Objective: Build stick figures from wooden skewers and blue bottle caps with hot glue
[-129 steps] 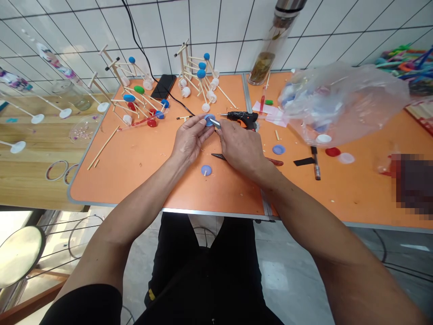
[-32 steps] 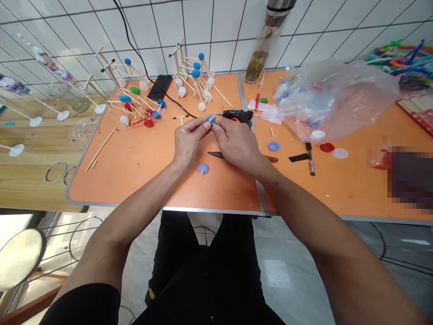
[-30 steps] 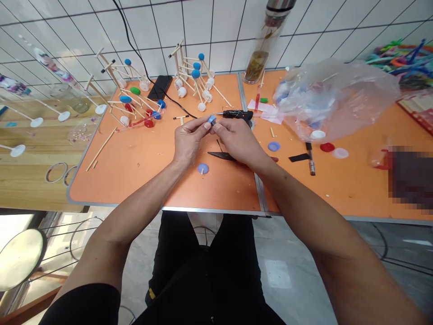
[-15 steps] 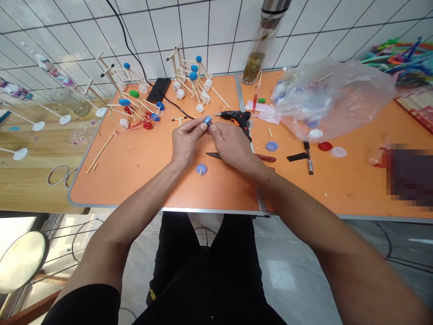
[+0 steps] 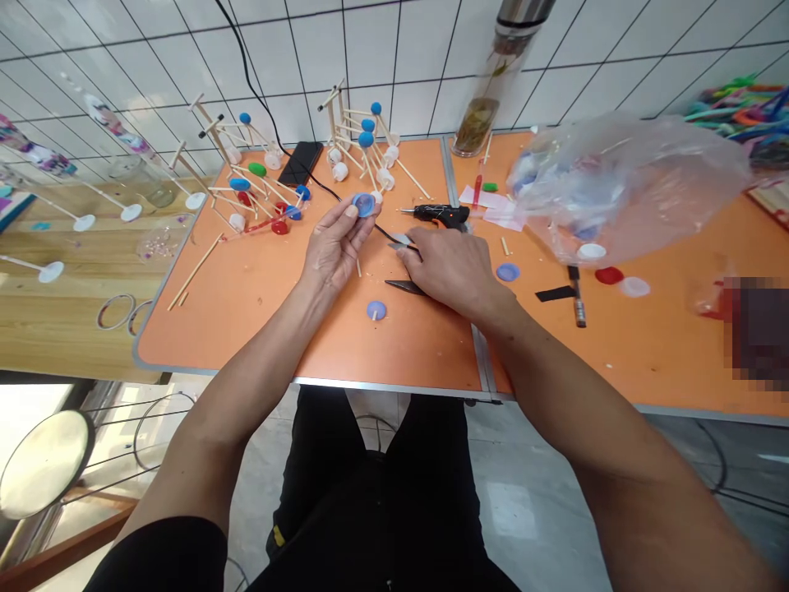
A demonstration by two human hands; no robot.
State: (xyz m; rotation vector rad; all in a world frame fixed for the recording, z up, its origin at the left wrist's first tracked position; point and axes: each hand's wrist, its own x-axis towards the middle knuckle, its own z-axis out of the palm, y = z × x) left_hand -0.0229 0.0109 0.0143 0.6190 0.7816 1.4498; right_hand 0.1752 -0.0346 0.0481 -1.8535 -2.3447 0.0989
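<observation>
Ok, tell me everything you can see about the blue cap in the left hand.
The blue cap is small, round and plastic-looking, its hollow side seemingly facing the camera. The left hand pinches its rim in its fingertips over the orange table. The right hand, gripping a grey tool, is apart.

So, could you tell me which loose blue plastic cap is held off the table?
The blue cap pinched by the left hand; the other two lie on the orange table.
</observation>
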